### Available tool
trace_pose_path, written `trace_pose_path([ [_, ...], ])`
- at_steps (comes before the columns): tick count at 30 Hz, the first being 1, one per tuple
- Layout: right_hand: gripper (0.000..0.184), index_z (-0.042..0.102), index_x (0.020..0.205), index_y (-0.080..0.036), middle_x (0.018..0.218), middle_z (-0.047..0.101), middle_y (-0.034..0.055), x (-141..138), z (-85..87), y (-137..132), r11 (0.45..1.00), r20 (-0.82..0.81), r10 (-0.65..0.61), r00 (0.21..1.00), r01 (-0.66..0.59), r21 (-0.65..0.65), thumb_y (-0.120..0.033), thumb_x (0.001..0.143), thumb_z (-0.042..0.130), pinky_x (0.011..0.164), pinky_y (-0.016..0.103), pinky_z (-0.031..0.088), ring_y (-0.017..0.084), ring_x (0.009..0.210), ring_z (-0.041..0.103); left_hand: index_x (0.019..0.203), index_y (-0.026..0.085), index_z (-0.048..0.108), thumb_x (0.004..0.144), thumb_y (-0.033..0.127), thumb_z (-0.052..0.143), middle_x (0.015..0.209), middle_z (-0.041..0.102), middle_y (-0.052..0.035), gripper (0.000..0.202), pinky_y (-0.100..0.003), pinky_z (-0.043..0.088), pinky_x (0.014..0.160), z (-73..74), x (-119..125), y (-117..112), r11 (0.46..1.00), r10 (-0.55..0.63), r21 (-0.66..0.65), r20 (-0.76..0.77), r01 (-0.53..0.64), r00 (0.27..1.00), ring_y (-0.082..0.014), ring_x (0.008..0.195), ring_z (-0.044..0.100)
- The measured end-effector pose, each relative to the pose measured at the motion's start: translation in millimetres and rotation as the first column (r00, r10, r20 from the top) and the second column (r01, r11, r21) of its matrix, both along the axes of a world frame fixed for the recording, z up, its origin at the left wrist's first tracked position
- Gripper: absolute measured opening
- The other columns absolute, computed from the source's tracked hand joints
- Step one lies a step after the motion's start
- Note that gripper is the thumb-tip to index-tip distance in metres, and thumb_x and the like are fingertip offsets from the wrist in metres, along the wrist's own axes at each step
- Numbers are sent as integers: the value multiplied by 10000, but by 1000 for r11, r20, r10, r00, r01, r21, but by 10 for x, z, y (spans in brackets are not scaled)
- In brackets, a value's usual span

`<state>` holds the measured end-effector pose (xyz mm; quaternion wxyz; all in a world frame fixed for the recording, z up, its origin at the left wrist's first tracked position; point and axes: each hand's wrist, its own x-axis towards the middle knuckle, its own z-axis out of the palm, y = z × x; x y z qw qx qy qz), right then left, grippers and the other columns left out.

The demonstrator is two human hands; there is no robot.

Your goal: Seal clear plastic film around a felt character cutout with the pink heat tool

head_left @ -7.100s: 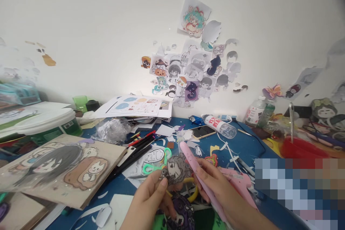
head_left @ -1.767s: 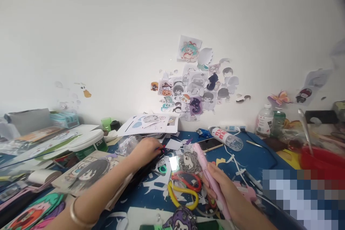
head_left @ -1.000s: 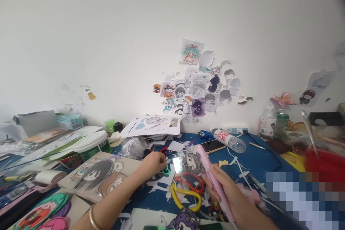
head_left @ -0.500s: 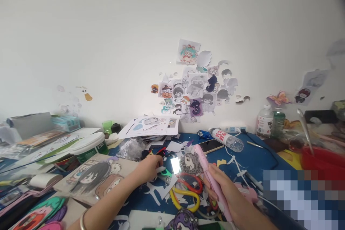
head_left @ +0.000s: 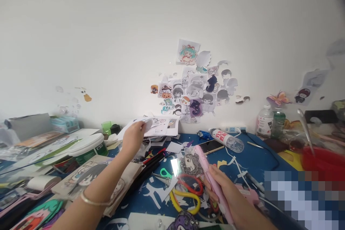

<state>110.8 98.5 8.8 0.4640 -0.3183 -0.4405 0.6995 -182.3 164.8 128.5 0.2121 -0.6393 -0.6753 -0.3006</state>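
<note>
Pink pen-shaped tool (head_left: pixel 215 185) is gripped in right hand (head_left: pixel 225 184) above counter (head_left: pixel 260 160), long axis slanted, tip pointed forward-left. Left arm is stretched forward, left hand (head_left: pixel 133 136) raised by printed sheets (head_left: pixel 164 128); whether anything's pinched can't be told.

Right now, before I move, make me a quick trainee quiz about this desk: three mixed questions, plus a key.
1. True or false: a bracelet circles the wrist of the left hand.

2. Which is the right hand holding?
A) a spoon
B) a pink pen-shaped tool
C) a cup

3. Fill in: on the desk, the smartphone lies near a clear plastic ____ that is on its side.

Key: 1. True. 2. B. 3. Bottle.
</note>
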Motion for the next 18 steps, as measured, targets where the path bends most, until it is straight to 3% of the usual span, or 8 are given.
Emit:
trace_pose_path([
  [4,426,447,599,-191,397,408,-76,-35,44,28,999,-21,46,999,-46,15,-562,761,580,331,149,273,31,296,323,1068,161,573,890,301,513,1070,617,-65,234,-402,508,795,63,-20,443,995,16,101,-8,-15,1000,-191,915,610],
  [9,476,457,593,-196,344,380,-82,5,-78,129,994,43,68,997,-71,82,-626,796,480,310,167,246,47,266,310,1141,170,542,872,285,547,1175,574,-81,293,-429,506,820,-50,-40,859,999,-53,9,-38,54,998,-217,985,592],
  [14,463,433,614,-199,357,392,-94,-13,-79,129,994,-13,53,999,-52,94,-626,769,518,301,162,229,38,250,295,1154,174,533,875,294,540,1178,570,-83,303,-433,505,820,-312,-105,754,993,-33,-115,-30,29,999,-219,984,590],
  [18,395,429,673,-199,485,497,-82,-33,-13,55,997,-76,9,997,-3,79,-553,764,580,314,156,254,26,284,335,1113,164,558,871,292,547,1134,594,-75,273,-420,512,803,-480,-118,605,963,-115,-250,-55,98,992,-208,951,603],
])
